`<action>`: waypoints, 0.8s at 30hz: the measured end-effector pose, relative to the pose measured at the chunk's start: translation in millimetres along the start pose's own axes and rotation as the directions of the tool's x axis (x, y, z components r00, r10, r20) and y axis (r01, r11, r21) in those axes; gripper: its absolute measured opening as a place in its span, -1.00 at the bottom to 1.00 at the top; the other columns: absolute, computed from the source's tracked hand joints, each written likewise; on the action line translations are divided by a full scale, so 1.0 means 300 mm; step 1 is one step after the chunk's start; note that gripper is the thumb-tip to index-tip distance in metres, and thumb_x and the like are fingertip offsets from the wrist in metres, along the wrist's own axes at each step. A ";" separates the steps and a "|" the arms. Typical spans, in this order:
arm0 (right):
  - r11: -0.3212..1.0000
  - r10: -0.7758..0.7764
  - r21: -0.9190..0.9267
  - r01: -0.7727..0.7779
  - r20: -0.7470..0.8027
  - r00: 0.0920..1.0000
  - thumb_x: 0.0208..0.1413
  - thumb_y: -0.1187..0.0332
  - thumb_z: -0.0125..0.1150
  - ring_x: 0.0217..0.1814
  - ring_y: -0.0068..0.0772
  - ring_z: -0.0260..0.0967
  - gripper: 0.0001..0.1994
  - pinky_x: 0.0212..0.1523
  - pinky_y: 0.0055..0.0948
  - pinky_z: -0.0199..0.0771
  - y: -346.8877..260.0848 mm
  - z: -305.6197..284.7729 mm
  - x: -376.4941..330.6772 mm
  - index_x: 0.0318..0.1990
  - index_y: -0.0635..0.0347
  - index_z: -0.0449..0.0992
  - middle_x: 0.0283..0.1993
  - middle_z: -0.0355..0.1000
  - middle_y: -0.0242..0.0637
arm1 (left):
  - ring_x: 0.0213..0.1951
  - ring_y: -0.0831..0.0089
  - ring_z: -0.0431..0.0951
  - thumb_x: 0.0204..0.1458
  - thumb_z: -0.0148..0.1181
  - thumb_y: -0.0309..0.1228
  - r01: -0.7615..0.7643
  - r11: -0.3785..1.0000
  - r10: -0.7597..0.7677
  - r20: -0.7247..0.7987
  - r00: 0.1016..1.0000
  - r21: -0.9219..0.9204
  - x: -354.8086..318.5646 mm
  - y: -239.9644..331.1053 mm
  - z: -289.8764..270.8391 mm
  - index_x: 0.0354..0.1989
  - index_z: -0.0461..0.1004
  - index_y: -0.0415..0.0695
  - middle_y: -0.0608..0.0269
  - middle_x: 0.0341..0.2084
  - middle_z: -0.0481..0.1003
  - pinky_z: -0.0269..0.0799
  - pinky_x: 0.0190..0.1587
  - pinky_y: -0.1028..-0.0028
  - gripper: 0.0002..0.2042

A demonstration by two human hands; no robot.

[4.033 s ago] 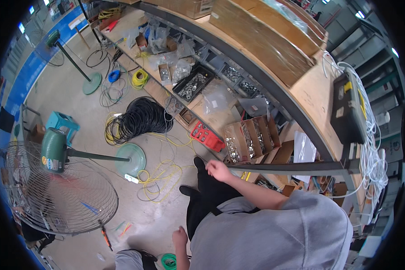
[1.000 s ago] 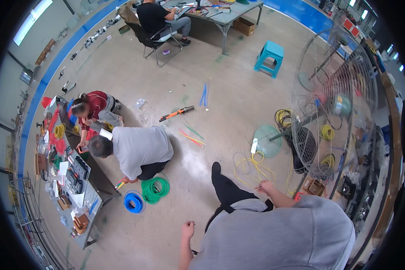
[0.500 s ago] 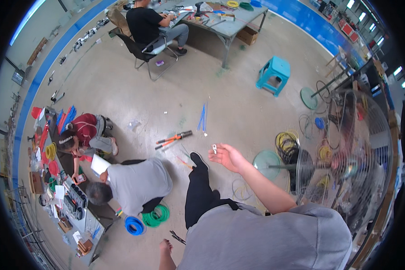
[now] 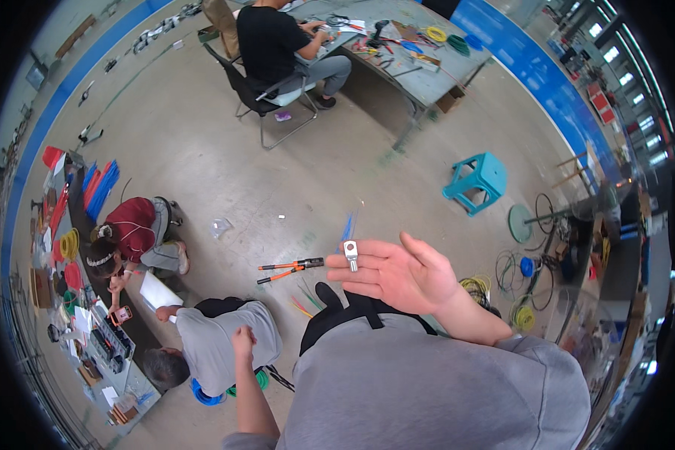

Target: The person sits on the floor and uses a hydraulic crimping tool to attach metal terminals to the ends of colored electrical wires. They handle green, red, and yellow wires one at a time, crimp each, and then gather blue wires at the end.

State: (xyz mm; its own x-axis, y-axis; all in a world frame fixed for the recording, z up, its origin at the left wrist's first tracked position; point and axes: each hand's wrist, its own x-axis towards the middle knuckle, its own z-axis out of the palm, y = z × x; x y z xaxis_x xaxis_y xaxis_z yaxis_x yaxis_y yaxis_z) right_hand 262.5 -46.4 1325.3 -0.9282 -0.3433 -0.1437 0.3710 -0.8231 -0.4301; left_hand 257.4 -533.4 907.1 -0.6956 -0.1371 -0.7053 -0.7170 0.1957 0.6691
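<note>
My right hand (image 4: 405,274) is turned palm up in front of my body, its fingers stretched nearly flat. Across those fingers it holds a silver cable lug (image 4: 351,256) with a round hole in its flat end. Lower left, my left hand (image 4: 244,341) is raised with the fingers curled in; whatever they may hold is hidden. On the floor just left of the lug lies a crimping tool (image 4: 292,269) with orange handles and a black head. Blue strips (image 4: 348,230) lie on the floor beyond my right fingertips, partly covered by them.
At left, a person in grey (image 4: 229,345) and a person in red (image 4: 136,229) are beside a cluttered bench (image 4: 139,420). Ahead, a person in black (image 4: 270,49) sits at a worktable (image 4: 427,86). A turquoise stool (image 4: 478,182) stands ahead right; cable coils (image 4: 476,289) lie at right.
My right hand has moved nearer and opened out flatter, showing the lug plainly. My left hand has risen and moved left. The view has shifted, and the fan at right is mostly out of sight.
</note>
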 end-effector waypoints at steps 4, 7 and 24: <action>0.992 0.122 -0.019 -0.121 0.074 0.990 0.45 -0.16 -0.36 0.65 0.26 -0.16 -0.20 0.59 0.05 -0.13 -0.203 -0.029 0.311 0.53 0.39 -0.08 0.60 -0.14 0.25 | -0.65 0.52 0.33 0.25 0.01 -0.34 -0.133 0.972 0.112 -0.117 0.987 -0.194 0.091 0.303 0.145 -0.38 0.46 -0.18 0.34 -0.67 0.35 0.28 -0.56 0.46 -0.78; 0.968 0.250 -0.050 -0.245 0.140 0.958 0.44 -0.18 -0.34 0.64 0.27 -0.15 -0.19 0.59 0.07 -0.12 -0.360 -0.074 0.578 0.54 0.39 -0.08 0.59 -0.13 0.26 | -0.65 0.52 0.34 0.25 0.01 -0.33 -0.057 0.973 0.010 -0.207 0.978 -0.223 0.118 0.304 0.205 -0.40 0.46 -0.17 0.34 -0.68 0.34 0.28 -0.56 0.46 -0.78; 0.451 0.890 -0.582 -0.676 0.233 0.393 0.47 0.14 -0.17 0.54 0.16 0.13 -0.40 0.51 -0.03 0.14 -0.577 -0.256 2.178 0.46 0.45 0.10 0.48 0.16 0.22 | -0.71 0.52 0.23 0.17 0.01 -0.30 -0.107 0.174 -0.961 -0.193 0.200 -0.979 -0.523 0.121 1.205 -0.54 0.35 -0.02 0.40 -0.69 0.26 0.21 -0.63 0.51 -0.78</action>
State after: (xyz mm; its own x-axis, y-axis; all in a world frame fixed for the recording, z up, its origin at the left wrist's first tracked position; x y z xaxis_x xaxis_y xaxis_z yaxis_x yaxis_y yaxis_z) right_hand -410.5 -93.4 1237.4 -0.0281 -0.9724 -0.2316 0.7780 0.1242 -0.6159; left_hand 357.4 -153.6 957.3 0.5406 -0.4027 -0.7386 -0.0954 -0.9017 0.4217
